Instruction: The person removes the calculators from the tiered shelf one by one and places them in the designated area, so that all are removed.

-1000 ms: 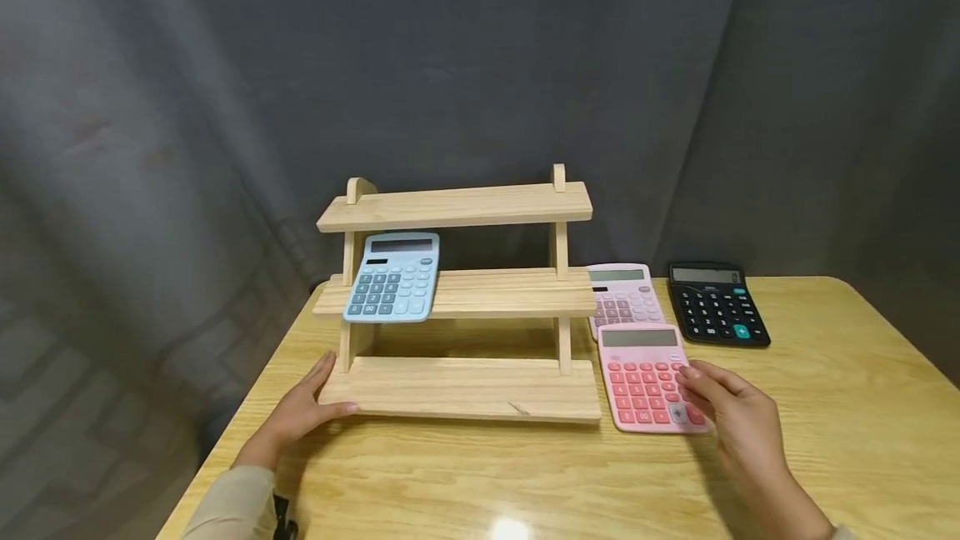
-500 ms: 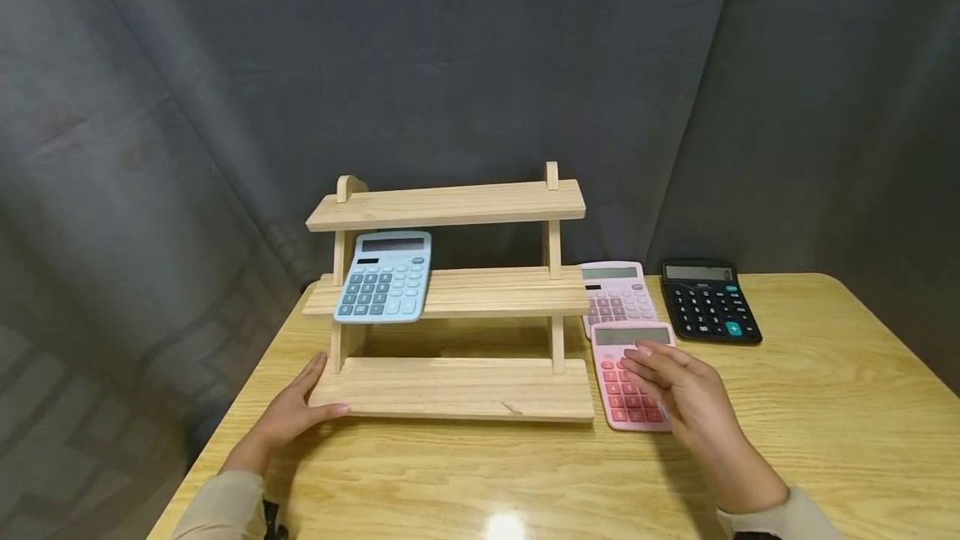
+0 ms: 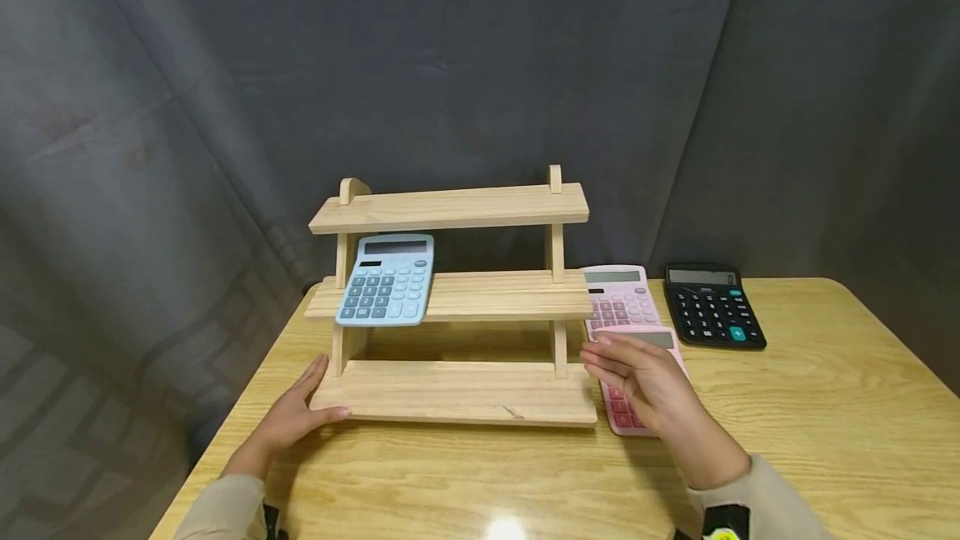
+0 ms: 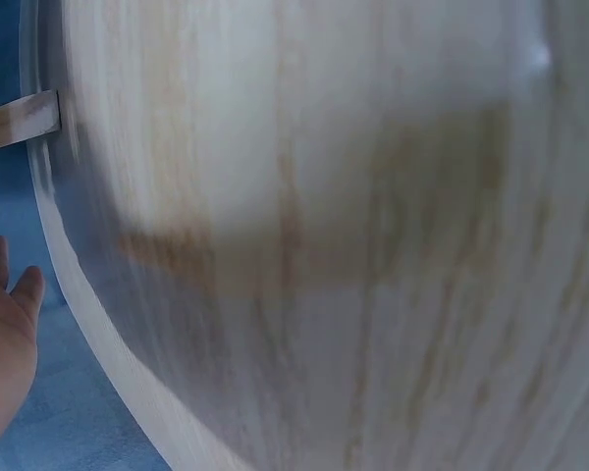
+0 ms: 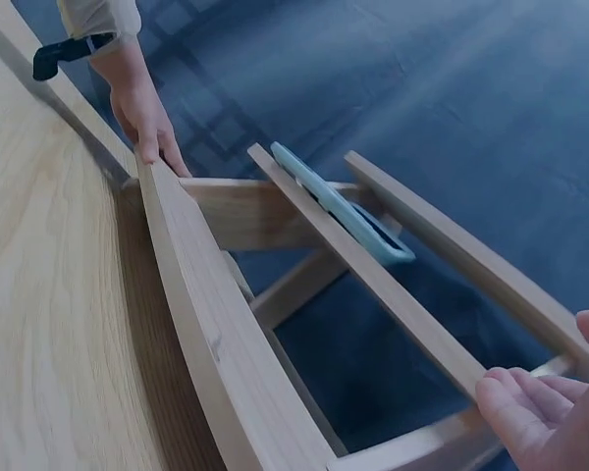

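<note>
A three-tier wooden display rack (image 3: 457,394) stands on the table. My left hand (image 3: 288,419) grips the left end of its bottom board, thumb at the front edge and fingers along the side. My right hand (image 3: 648,382) holds nothing; its fingers are loosely bent beside the rack's right side. In the right wrist view its fingertips (image 5: 496,392) are right at the end of the middle board. A light blue calculator (image 3: 386,280) leans on the middle tier at the left. Under my right hand, a pink calculator (image 3: 626,411) lies partly hidden on the table.
Behind the pink calculator lies a paler pink calculator (image 3: 617,302), partly covered by it and the rack. A black calculator (image 3: 708,307) lies further right. The wood-grain table (image 3: 420,482) ends at a dark grey curtain (image 3: 480,65).
My right hand has left the pink calculator's right side and moved left across it to the rack's right end. My left hand has stayed at the bottom board.
</note>
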A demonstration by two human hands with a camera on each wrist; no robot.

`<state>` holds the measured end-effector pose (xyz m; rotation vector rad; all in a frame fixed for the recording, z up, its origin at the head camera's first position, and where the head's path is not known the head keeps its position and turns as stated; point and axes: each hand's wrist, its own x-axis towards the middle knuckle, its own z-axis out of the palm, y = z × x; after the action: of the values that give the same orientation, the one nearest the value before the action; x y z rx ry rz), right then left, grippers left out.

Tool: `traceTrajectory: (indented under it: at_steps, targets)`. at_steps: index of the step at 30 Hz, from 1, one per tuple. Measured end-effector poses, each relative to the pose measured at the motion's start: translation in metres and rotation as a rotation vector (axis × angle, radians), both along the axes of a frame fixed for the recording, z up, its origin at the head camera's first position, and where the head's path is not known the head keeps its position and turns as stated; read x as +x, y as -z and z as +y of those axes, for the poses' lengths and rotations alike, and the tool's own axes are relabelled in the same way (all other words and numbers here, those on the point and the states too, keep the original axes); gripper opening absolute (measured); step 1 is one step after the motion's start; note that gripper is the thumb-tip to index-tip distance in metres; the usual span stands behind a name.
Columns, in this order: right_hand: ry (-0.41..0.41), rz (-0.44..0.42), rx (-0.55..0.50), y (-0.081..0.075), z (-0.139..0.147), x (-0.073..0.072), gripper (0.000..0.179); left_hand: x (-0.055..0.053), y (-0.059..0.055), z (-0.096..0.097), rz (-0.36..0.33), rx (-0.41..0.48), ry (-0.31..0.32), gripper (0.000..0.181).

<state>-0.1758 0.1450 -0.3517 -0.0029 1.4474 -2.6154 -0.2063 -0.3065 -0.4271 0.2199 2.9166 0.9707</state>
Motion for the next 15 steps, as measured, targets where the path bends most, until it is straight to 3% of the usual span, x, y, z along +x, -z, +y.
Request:
traceTrajectory:
  at_steps: [7, 15]
  targets:
    - [-0.006, -0.017, 0.016, -0.001, -0.019, -0.005, 0.012, 0.0, 0.003, 0.0, -0.004, 0.029, -0.002, 0.097]
    - [-0.011, -0.049, 0.027, -0.001, -0.044, -0.014, 0.023, 0.001, 0.003, -0.001, -0.012, 0.018, -0.007, 0.097]
